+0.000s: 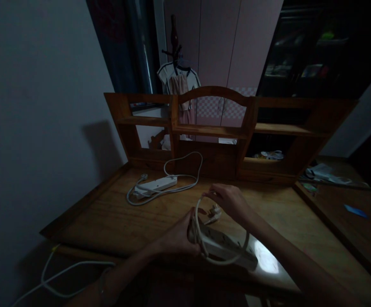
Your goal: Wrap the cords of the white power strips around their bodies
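Power strip at near edge of tabletop | left hand clasped round its left end | right hand pinching cord | looping seems partly done, plug loose; second strip, far left, unbundled

Nearer power strip: off-white. Looped cord: cream-white; plug of similar pale shade. Farther power strip: white, with grey-white cable. Desktop: yellow-brown, streaked with wood grain. Shelf unit: deeper orange-brown. Cabinet doors: dusty pink, plus a band of pale and grey-mauve checks. Hanging shirt: white, dark trim along the shoulders. Wall reads blue-grey to me. Flat item at right: bright blue.
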